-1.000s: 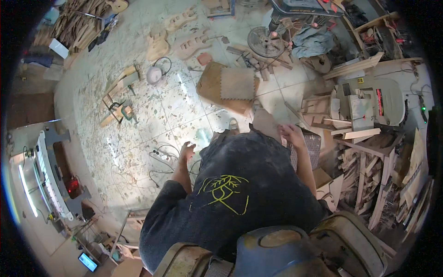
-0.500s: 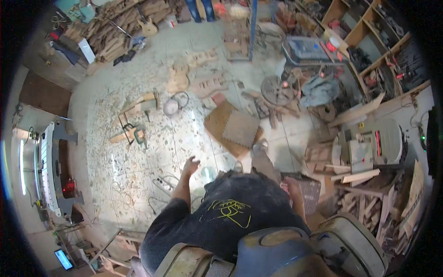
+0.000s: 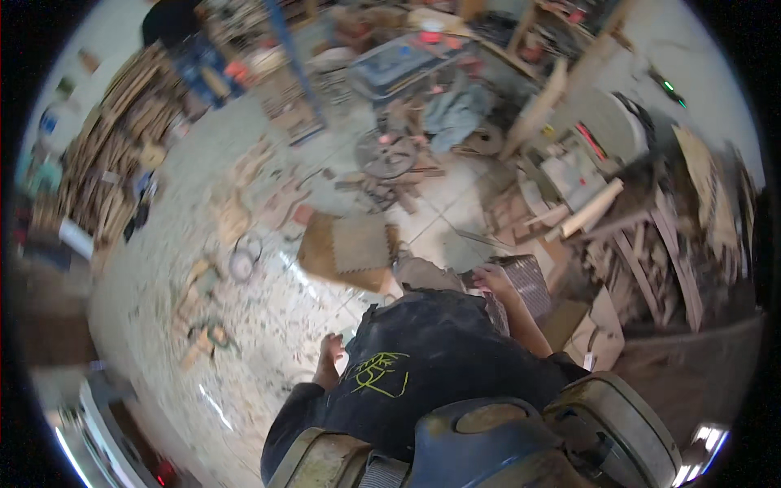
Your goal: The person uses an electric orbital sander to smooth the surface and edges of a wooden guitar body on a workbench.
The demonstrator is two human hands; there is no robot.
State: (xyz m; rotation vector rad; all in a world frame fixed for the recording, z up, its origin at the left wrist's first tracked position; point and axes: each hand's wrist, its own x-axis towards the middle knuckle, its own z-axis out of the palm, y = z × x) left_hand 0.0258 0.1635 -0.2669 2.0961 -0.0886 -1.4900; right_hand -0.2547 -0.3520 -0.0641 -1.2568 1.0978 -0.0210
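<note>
My left hand [image 3: 331, 350] hangs low on the left of my dark shirt, over the littered floor. Its fingers are loosely apart and nothing shows in them. On the other side, my right hand [image 3: 494, 281] is lifted, elbow bent, with its fingers stretched out and no object visible in it. Close by that hand stands a brown box-like thing with a ribbed top [image 3: 525, 281]; I cannot tell whether they touch. In front of my body lie a brown board [image 3: 317, 248] and a grey mat with toothed edges [image 3: 362, 242].
Guitar-body-shaped wooden pieces [image 3: 230, 213] and a green clamp [image 3: 215, 335] lie on the shaving-strewn floor [image 3: 268, 325]. Ahead stands a blue-grey bin [image 3: 407, 65]. Scrap wood [image 3: 634, 268] and a pale machine [image 3: 586, 163] are at right. A person in jeans [image 3: 199, 65] stands far left.
The view has swung to the right, so the floor items sit further left. My right hand has come up and forward from beside my body. My left hand has drawn closer to my shirt.
</note>
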